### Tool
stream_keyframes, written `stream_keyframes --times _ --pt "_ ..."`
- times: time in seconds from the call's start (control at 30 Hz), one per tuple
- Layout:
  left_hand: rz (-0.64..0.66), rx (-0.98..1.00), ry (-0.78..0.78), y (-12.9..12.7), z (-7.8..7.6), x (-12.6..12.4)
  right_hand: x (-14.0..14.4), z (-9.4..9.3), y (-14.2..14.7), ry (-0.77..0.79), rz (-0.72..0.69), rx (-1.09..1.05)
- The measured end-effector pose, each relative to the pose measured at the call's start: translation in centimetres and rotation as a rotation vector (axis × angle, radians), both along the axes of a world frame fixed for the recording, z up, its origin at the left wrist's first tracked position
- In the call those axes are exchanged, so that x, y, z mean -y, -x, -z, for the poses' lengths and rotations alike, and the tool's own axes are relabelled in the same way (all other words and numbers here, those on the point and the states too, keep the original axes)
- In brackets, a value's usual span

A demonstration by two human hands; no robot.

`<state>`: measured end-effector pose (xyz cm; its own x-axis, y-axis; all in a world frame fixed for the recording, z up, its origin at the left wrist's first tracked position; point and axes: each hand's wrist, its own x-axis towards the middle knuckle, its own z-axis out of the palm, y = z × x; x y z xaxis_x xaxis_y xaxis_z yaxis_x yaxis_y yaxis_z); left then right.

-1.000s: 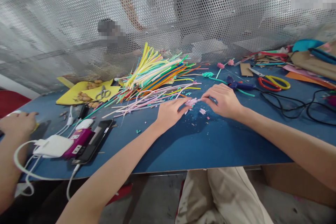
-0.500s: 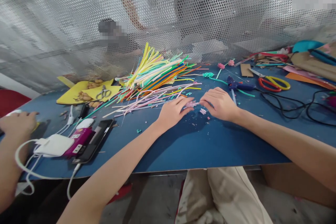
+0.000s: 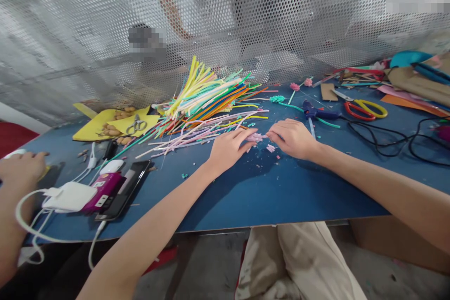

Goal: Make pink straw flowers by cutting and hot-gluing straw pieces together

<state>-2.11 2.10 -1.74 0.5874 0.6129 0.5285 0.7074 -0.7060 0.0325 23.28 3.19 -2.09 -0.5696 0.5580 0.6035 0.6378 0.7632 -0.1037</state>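
My left hand and my right hand rest on the blue table, fingertips meeting on a small pink fuzzy piece. Both hands pinch that piece between them, low against the tabletop. Small pink and teal scraps lie just in front of it. A big heap of coloured pipe cleaners spreads behind my left hand.
A blue glue gun with a black cable lies behind my right hand; red-and-yellow scissors and paper sheets sit far right. Phone, white charger and another person's hand are at the left. Perforated metal screen behind.
My right hand has slid a little left and nearer to my left hand, keeping the pink piece between the fingertips. The left hand has hardly moved.
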Motion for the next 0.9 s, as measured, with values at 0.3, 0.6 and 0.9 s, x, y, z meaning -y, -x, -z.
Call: stream_keyframes --times 0.3,0.6,0.9 --pt "-0.039 0.030 -0.025 0.6 -0.3 -0.6 -0.8 -0.6 -1.8 0.227 -0.122 0.160" --pt "-0.075 0.020 0.036 0.8 -0.2 -0.8 -1.6 0.0 -2.4 0.332 -0.267 0.270" --pt "-0.187 0.117 0.207 0.6 -0.2 -0.8 -2.1 -0.1 -2.5 0.436 -0.333 0.235"
